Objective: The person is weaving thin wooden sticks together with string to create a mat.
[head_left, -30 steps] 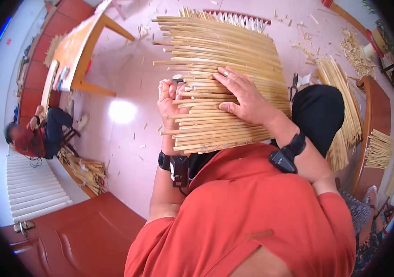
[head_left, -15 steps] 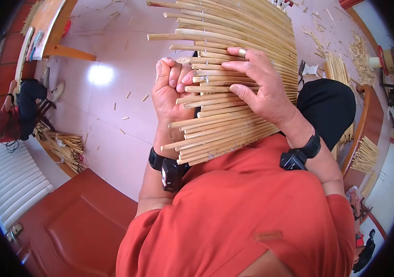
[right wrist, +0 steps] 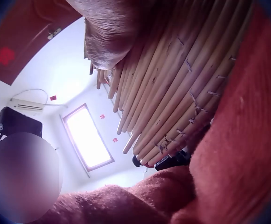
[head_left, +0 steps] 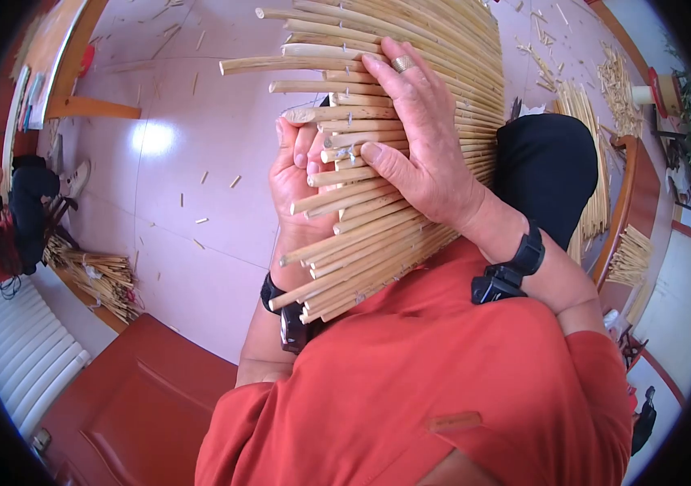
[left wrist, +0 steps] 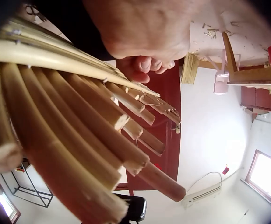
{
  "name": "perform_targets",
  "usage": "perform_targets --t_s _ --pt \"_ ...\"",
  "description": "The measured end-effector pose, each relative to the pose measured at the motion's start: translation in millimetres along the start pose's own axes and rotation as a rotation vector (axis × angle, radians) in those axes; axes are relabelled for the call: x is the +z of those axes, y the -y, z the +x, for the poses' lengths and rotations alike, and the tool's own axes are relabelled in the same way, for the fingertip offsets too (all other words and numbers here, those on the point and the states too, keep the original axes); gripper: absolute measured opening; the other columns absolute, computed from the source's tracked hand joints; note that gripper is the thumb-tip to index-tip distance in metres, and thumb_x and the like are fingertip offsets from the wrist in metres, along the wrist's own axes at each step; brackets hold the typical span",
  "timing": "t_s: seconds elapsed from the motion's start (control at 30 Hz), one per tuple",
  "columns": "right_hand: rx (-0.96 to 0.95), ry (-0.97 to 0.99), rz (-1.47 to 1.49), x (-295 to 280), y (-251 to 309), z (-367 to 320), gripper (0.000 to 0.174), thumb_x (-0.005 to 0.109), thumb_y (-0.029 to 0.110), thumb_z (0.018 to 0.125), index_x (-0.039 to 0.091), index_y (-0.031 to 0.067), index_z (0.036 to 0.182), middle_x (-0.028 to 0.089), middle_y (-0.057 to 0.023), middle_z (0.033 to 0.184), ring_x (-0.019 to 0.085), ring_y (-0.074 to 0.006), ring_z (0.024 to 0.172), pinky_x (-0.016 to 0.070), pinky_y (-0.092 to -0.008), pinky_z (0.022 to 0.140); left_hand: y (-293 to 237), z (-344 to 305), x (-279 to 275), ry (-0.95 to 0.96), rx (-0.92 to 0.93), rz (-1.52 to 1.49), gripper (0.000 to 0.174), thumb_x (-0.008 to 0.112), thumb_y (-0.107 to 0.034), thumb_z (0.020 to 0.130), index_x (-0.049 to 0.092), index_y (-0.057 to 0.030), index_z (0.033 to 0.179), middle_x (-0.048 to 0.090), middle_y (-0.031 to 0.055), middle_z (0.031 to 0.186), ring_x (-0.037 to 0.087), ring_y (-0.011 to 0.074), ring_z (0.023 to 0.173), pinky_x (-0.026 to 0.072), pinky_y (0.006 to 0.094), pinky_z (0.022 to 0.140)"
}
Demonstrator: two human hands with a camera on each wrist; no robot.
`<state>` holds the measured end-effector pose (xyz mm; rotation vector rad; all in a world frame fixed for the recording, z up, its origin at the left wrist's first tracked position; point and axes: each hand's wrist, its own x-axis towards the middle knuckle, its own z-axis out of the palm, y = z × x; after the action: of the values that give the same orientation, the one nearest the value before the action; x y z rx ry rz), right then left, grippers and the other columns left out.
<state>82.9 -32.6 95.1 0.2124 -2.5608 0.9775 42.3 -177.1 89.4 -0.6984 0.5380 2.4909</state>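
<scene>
A mat of pale wooden sticks, tied side by side with thread, lies across the lap, its uneven ends pointing left. My right hand, with a ring on one finger, rests flat on top near those ends, its thumb lying on the sticks. Beside the ends, my left hand has its fingers curled and partly hidden beneath them. A thin thread runs from its thumb toward the mat. Curled fingertips of the left hand show above the sticks in the left wrist view.
A wooden table stands at the left, with a seated person near it. Stick bundles lie on the floor at left and right. Short offcuts are scattered about. A red door is at lower left.
The mat appears nearer and more slanted, its near ends lower. My right hand has shifted left toward the stick ends. The left hand keeps its fingers curled beside them.
</scene>
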Motion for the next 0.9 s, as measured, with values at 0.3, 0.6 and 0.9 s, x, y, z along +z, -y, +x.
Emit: perform_targets --t_s 0.3,0.6,0.9 --pt "0.028 -0.017 0.006 3.4 -1.8 -0.9 0.067 0.056 0.040 0.081 0.036 0.0096 0.138 0.030 -0.0186 0.144 0.022 -0.0359 0.135 0.0099 -0.0482 0.108 -3.1 33.8 -20.7 0.243 -0.058 -0.206 0.016 0.046 -0.021 0.097 0.054 -0.0092 0.092 0.033 -0.0059 0.056 0.029 0.0054 0.045 0.0317 0.0174 0.041" --pt "0.033 -0.132 0.232 -5.9 -1.2 2.1 0.059 0.067 0.026 0.076 0.047 0.0107 0.130 0.044 -0.0149 0.132 0.037 -0.0325 0.125 0.0246 -0.0422 0.103 -4.1 20.3 -0.8 0.066 -0.026 -0.132 0.020 0.045 -0.023 0.098 0.052 -0.0091 0.086 0.032 -0.0059 0.054 0.030 0.0057 0.044 0.0323 0.0179 0.041" --pt "-0.218 -0.053 0.300 -15.1 -0.5 13.7 0.025 0.072 0.004 0.071 0.067 0.0122 0.094 0.053 -0.0029 0.080 0.054 -0.0184 0.073 0.0457 -0.0290 0.065 -4.9 13.6 -2.0 0.340 -0.164 -0.096 0.044 0.040 -0.033 0.099 0.036 -0.0152 0.059 0.032 -0.0041 0.051 0.034 0.0073 0.050 0.0349 0.0207 0.052"
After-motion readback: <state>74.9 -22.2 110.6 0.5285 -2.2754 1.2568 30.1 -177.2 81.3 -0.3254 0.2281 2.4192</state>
